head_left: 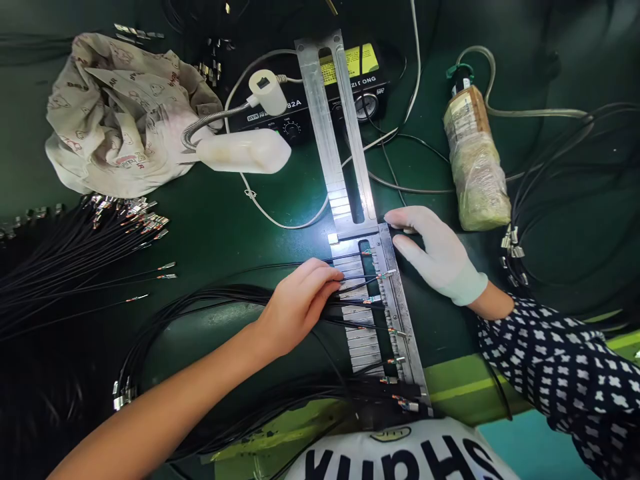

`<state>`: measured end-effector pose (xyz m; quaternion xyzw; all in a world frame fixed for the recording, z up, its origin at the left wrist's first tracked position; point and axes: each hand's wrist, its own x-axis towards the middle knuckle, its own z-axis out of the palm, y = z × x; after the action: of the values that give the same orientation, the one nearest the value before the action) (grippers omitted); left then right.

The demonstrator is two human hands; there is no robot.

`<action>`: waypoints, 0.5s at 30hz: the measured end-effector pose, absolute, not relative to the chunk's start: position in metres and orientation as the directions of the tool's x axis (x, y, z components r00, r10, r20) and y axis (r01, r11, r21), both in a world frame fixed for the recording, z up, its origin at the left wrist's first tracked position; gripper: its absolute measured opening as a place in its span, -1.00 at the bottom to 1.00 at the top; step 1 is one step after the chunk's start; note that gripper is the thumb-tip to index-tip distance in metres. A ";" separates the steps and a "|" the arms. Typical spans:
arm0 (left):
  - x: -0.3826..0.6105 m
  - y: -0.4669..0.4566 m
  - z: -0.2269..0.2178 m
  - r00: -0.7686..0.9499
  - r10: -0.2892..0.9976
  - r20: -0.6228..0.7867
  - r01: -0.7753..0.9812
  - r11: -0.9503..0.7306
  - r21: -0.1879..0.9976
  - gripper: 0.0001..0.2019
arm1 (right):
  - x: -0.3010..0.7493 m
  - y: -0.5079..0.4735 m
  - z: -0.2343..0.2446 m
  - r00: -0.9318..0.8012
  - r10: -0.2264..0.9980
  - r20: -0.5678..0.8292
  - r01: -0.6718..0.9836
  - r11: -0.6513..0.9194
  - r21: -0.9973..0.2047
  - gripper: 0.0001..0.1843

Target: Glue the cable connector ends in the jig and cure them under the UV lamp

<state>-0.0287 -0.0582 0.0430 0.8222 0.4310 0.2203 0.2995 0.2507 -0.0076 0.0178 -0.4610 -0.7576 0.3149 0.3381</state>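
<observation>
My bare left hand point(299, 305) reaches in from the left, its thumb and fingertips pinched on a thin black cable point(356, 277). That cable lies across a slotted metal fixture point(364, 337), with its metal connector end point(386, 275) at the fixture's right rail point(399, 303). Several other cables cross the slots, their connector ends lined up along this rail. My right hand point(440, 257), in a white glove, is beside the rail's upper end. Its thumb and index finger are apart with nothing visible between them; whether they touch the rail I cannot tell.
A lit white lamp point(245, 152) on a flexible neck shines over the fixture, beside a crumpled cloth point(125, 120). Behind stands a black control box point(315, 107). A wrapped tool point(477, 160) lies at right. Bundled black cables point(90, 247) spread at left.
</observation>
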 end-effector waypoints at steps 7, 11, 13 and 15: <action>-0.054 -0.039 0.038 0.663 0.745 0.072 0.634 -0.610 0.476 -0.76 | 0.250 -0.007 0.019 -0.359 0.906 0.223 0.476 0.383 -0.791 -0.67; -0.059 -0.026 0.039 0.764 0.643 0.043 0.591 -0.726 0.352 -0.57 | 0.249 -0.007 0.019 -0.357 0.907 0.221 0.480 0.381 -0.790 -0.67; -0.061 -0.019 0.043 0.807 0.590 0.008 0.559 -0.770 0.308 -0.53 | 0.249 -0.007 0.019 -0.358 0.907 0.220 0.483 0.381 -0.788 -0.67; -0.062 -0.012 0.048 0.835 0.550 -0.025 0.533 -0.796 0.288 -0.53 | 0.249 -0.007 0.019 -0.357 0.908 0.220 0.486 0.382 -0.786 -0.68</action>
<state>-0.0619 -0.0116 0.0476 0.9470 0.2860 0.0297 0.1430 0.2492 -0.0066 0.0190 -0.4580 -0.7609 0.3154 0.3345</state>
